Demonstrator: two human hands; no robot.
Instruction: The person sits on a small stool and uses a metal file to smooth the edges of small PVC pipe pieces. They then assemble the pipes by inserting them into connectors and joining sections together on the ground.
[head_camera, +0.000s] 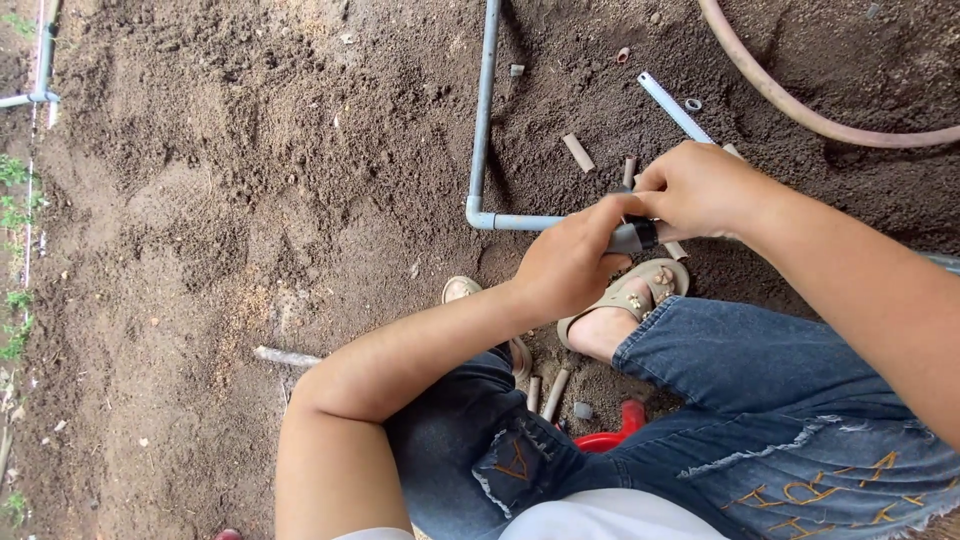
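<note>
A grey plastic pipe (484, 110) runs down the dirt to an elbow (477, 216) and turns right toward my hands. My left hand (570, 262) grips the horizontal pipe end near a black fitting (644, 233). My right hand (695, 188) closes around the fitting from above and the right. Both hands hide most of the joint. A second grey pipe piece (672, 106) slants away behind my right hand.
Short cut pipe offcuts (578, 152) lie on the loose brown soil. A pinkish hose (790, 105) curves across the top right. My sandalled foot (630, 298) and jeans-clad knees are below the hands, with a red tool (612, 434) between them. Another pipe (42, 60) stands at far left.
</note>
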